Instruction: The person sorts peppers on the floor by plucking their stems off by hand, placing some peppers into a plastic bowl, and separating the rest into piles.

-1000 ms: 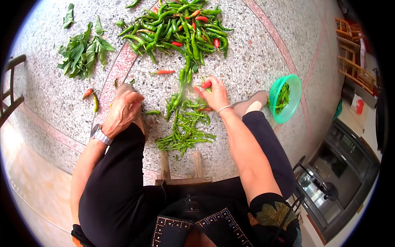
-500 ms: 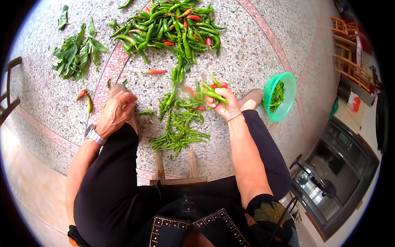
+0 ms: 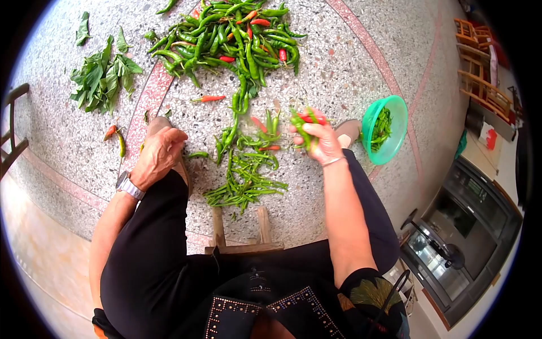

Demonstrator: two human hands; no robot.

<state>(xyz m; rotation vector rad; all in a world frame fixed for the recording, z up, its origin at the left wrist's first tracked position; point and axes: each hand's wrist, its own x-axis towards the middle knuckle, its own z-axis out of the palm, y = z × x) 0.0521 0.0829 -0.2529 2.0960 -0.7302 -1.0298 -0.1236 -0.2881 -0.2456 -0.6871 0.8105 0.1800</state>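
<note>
Head cam looks down on a speckled floor (image 3: 333, 73) with a big pepper pile (image 3: 250, 55) lying on it, mostly green with some reds mixed in. Right hand (image 3: 323, 142) is off to the right of that pile and closer to the wearer, fingers wrapped around a handful of peppers (image 3: 300, 125), greens plus at least one red. Bit blurry there, so no idea on the exact count.

Left hand (image 3: 161, 151) sits to the left of the pile, also on the wearer's side, over the left shoe (image 3: 160, 124). Its fingers are curled in, and honestly I can't tell whether there's anything in them. Silver watch (image 3: 131, 186) on that wrist.

A thin trail of peppers runs from the big pile toward the wearer, down to a heap of slim green chilies (image 3: 243, 188) near the wooden stool (image 3: 244, 248). One loose red pepper (image 3: 209, 99) lies just off the pile's near edge. Left of the pile, well apart from it, there's a bunch of green leaves (image 3: 103, 82). Over to the right of it and nearer the wearer, past the right hand, is a tilted green bowl (image 3: 400, 134) with more slim green ones inside.
</note>
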